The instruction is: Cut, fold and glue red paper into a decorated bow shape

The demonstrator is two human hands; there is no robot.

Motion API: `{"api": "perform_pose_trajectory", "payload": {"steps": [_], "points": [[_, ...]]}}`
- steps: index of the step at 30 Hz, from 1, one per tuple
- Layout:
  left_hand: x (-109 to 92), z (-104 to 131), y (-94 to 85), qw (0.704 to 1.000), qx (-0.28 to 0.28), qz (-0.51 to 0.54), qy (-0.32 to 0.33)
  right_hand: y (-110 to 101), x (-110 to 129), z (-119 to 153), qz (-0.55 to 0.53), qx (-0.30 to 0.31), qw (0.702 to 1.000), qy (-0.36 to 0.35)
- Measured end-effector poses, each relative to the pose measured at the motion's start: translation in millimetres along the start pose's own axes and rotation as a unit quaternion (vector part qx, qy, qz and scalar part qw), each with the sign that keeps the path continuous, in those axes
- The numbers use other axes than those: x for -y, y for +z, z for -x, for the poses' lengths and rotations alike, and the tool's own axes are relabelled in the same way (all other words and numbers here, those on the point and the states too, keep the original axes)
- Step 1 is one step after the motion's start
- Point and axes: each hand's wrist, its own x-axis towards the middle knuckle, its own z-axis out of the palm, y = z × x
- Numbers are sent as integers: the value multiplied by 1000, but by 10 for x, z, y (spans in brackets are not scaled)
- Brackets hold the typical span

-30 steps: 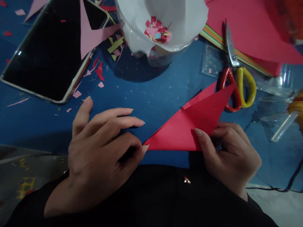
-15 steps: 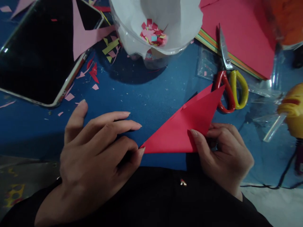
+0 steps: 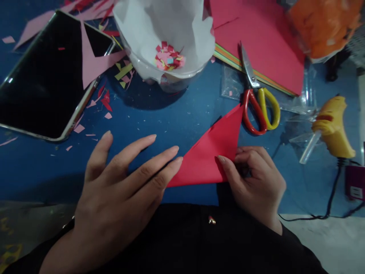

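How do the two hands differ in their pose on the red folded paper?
The left hand lies flat with fingers stretched, its fingertips on the left corner of the red folded paper. The right hand is curled, pinching the right edge with its thumb on top. Both touch the same paper on the blue table.

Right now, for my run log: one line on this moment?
left hand: flat, fingertips on red paper | right hand: pinching paper's corner | scissors: beside
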Motion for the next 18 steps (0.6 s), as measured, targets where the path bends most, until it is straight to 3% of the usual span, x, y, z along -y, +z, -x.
{"api": "perform_pose_trajectory", "payload": {"steps": [7, 18], "points": [[74, 22, 24, 988, 113, -37, 97, 18, 12, -1, -31, 10, 999, 19], [138, 30, 73, 982, 88, -65, 151, 55, 5, -5, -57, 11, 997, 44]]}}
